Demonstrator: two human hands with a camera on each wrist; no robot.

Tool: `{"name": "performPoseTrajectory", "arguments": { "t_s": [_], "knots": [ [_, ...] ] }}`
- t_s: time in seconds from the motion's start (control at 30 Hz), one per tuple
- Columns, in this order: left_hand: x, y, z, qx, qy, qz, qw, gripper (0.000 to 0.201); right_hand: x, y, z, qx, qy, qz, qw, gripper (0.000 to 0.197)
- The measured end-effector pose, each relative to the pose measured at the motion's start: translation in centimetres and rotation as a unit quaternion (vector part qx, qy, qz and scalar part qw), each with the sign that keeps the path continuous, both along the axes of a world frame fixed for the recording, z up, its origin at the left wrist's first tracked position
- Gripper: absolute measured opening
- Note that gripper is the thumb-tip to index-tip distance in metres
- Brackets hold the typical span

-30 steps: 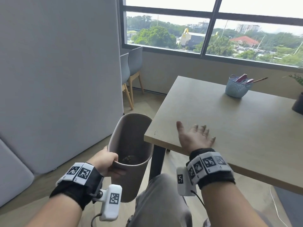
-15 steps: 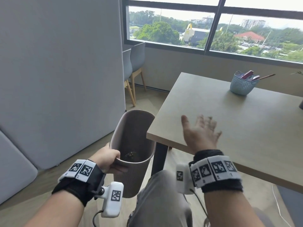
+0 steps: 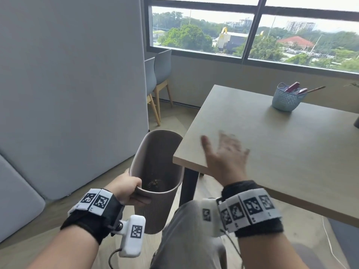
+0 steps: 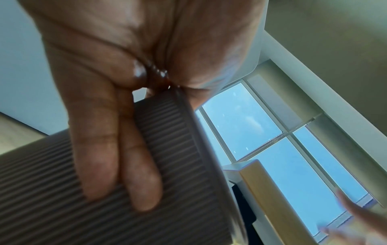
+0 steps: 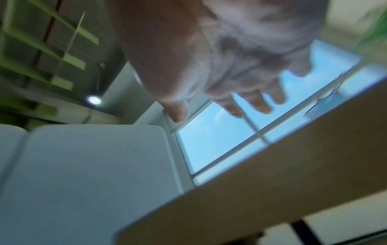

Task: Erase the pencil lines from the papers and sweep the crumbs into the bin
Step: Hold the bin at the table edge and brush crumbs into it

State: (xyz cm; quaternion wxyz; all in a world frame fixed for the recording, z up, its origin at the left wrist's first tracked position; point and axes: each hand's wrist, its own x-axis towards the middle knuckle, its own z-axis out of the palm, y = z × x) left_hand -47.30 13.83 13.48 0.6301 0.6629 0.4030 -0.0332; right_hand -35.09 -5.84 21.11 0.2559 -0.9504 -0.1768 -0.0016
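A brown ribbed bin [image 3: 155,183] is held tilted beside the near left corner of the wooden table [image 3: 281,152], its rim just below the table edge. My left hand [image 3: 126,188] grips the bin's near rim, thumb inside and fingers [image 4: 117,165] on the ribbed wall [image 4: 178,190]. Dark scraps lie at the bin's bottom. My right hand [image 3: 225,156] hovers blurred over the table corner, fingers spread and straight, holding nothing. In the right wrist view the right hand's fingers [image 5: 257,102] are spread above the table [image 5: 272,190]. No papers are in view.
A blue woven basket [image 3: 287,100] with pens stands at the table's far side. A grey partition [image 3: 68,84] stands on the left, with chairs [image 3: 161,74] behind it. My grey-trousered knee [image 3: 186,230] is below the table corner, beside the black table leg [image 3: 188,187].
My right hand has lifted off the table corner and moved a little forward, now blurred in motion. The left hand keeps holding the bin at the same spot.
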Motion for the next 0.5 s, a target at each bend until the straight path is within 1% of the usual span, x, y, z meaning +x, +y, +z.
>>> {"name": "performPoseTrajectory", "arguments": {
  "t_s": [0.03, 0.07, 0.1, 0.13, 0.17, 0.2, 0.23, 0.27, 0.3, 0.33, 0.37, 0.4, 0.43, 0.47, 0.5],
  "knots": [
    [-0.1, 0.0, 0.1, 0.001, 0.005, 0.005, 1.0, 0.046, 1.0, -1.3, 0.0, -0.06, 0.064, -0.06, 0.994, 0.088],
    [0.0, 0.2, -0.1, 0.001, 0.005, 0.001, 1.0, 0.045, 1.5, -1.7, -0.2, -0.094, 0.118, -0.09, 0.984, 0.092],
    [0.2, 0.2, -0.1, 0.002, 0.011, -0.004, 1.0, 0.045, 1.5, -1.4, -0.5, -0.121, 0.145, -0.087, 0.978, 0.094],
    [0.2, 0.2, 0.0, 0.005, 0.011, -0.007, 1.0, 0.045, 0.9, -0.5, -0.8, -0.147, 0.144, -0.054, 0.977, 0.096],
    [0.2, 0.1, 0.2, 0.001, 0.012, -0.008, 1.0, 0.044, 0.0, 0.7, -1.2, -0.162, 0.12, 0.009, 0.979, 0.095],
    [0.1, 0.0, 0.2, -0.001, 0.003, -0.009, 1.0, 0.042, -1.3, 2.1, -1.6, -0.153, 0.092, 0.105, 0.978, 0.091],
    [0.0, -0.3, 0.4, -0.007, -0.008, -0.008, 1.0, 0.035, -2.9, 3.5, -1.5, -0.114, 0.085, 0.229, 0.963, 0.083],
    [-0.1, -0.4, 0.5, -0.009, -0.017, -0.006, 1.0, 0.024, -4.6, 4.6, -1.1, -0.056, 0.114, 0.349, 0.928, 0.07],
    [-0.3, -0.9, 1.0, -0.01, -0.028, -0.004, 1.0, 0.01, -6.1, 5.3, -0.7, 0.013, 0.16, 0.432, 0.888, 0.058],
    [-0.4, -0.9, 1.0, 0.0, -0.035, 0.004, 0.999, 0.01, -7.0, 5.4, -0.4, 0.085, 0.177, 0.466, 0.863, 0.05],
    [-0.3, -0.9, 1.0, 0.005, -0.03, 0.009, 1.0, 0.016, -6.8, 5.4, -0.3, 0.149, 0.14, 0.447, 0.871, 0.046],
    [-0.1, -0.6, 0.6, 0.001, -0.019, 0.008, 1.0, 0.023, -5.9, 5.3, -0.3, 0.186, 0.061, 0.381, 0.904, 0.047],
    [0.0, -0.5, 0.5, -0.006, -0.01, 0.006, 1.0, 0.032, -4.5, 5.1, -0.4, 0.173, -0.012, 0.284, 0.943, 0.051],
    [0.0, -0.3, 0.4, -0.008, -0.001, 0.007, 1.0, 0.04, -2.9, 4.5, -0.4, 0.1, -0.035, 0.174, 0.979, 0.06],
    [0.0, -0.2, 0.2, -0.007, 0.006, 0.007, 1.0, 0.043, -1.2, 3.8, -0.4, 0.007, 0.0, 0.076, 0.997, 0.071]
  ]
}}
